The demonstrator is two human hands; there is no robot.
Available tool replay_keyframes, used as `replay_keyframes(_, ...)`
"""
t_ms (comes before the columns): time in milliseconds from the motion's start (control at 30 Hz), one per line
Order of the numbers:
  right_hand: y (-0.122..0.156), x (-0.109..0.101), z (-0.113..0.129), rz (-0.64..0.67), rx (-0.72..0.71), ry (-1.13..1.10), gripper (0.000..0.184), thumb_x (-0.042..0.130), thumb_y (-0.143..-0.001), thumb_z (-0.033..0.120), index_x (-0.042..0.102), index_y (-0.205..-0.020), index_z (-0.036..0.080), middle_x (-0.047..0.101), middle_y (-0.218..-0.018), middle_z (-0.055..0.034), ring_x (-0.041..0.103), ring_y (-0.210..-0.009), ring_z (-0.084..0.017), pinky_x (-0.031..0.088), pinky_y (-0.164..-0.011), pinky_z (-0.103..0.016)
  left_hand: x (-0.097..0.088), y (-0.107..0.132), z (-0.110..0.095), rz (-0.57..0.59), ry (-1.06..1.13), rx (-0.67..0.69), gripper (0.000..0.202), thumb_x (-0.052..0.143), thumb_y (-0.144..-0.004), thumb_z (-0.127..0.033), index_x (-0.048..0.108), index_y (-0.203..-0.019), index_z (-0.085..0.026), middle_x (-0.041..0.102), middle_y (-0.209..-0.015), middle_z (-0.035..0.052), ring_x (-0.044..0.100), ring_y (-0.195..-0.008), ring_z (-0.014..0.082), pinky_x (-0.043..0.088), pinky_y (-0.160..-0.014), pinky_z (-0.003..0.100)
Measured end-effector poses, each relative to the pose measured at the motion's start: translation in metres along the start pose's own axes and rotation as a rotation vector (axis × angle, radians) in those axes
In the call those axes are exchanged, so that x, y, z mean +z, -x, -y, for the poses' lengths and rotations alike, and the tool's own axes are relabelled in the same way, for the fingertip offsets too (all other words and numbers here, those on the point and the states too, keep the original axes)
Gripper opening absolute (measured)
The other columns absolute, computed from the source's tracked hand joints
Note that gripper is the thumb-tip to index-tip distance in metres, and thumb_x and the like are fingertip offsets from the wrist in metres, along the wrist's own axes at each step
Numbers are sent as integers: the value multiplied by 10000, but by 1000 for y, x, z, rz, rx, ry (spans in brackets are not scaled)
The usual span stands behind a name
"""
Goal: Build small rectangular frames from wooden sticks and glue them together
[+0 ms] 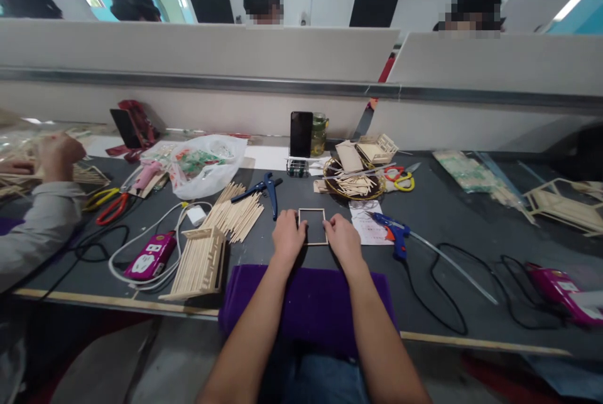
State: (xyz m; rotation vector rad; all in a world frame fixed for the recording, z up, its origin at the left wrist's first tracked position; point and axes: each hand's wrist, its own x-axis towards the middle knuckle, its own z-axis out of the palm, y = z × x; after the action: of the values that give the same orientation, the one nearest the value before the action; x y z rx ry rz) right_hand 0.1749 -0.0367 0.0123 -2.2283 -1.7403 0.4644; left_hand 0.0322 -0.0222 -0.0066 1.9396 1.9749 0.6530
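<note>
A small square frame of thin wooden sticks (311, 209) lies on the dark table straight in front of me. My left hand (288, 235) grips its left side between thumb and fingers. On the opposite side, my right hand (343, 235) pinches the right stick. Both forearms cross a folded purple cloth (315, 294) at the table's front edge. To the left of my hands are a pile of loose wooden sticks (238, 215) and a blue cutter (269, 190). A blue glue gun (398, 234) rests to the right, beside a printed paper sheet (370, 222).
A slatted wooden model (200, 262) stands at the left near a purple box (151, 256) and white cable. Behind are a phone (301, 134), a glass jar (319, 134), a basket (335, 187) and scissors (400, 178). A co-worker's sleeve (51, 215) is at far left.
</note>
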Motion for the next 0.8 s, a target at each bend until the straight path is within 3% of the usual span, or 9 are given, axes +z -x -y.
replay_keyframes(167,4,14,8,24,-15,113,185,477,-941,280,606,-994,159,663,-976,-98,643,-858,-189,370,-649,-262,-2,2,-5,62,-231,-14,173,497,-896,-342,568,-896,-184,559,-1034,101,534,-1033,244,442,-751,311)
replay_keyframes(400,-2,22,1,-29,-13,47,159,478,-929,228,624,-908,168,678,-881,-71,641,-815,-165,357,-641,-249,0,-1,2,71,-185,-36,187,472,-892,-290,590,-796,-182,593,-968,79,569,-965,204,405,-700,278)
replay_keyframes(633,2,34,-4,-171,-120,-107,183,479,-897,198,593,-754,194,655,-740,-33,620,-718,-159,337,-598,-236,0,-2,8,-23,58,-123,131,498,-848,-239,589,-763,-199,652,-827,36,604,-796,185,351,-651,270)
replay_keyframes(800,0,42,-11,-233,-109,-373,205,436,-894,291,569,-760,211,648,-681,-33,634,-655,-185,392,-583,-253,7,-5,12,-122,538,-98,87,561,-791,-237,614,-853,-209,657,-739,5,615,-696,164,420,-677,261)
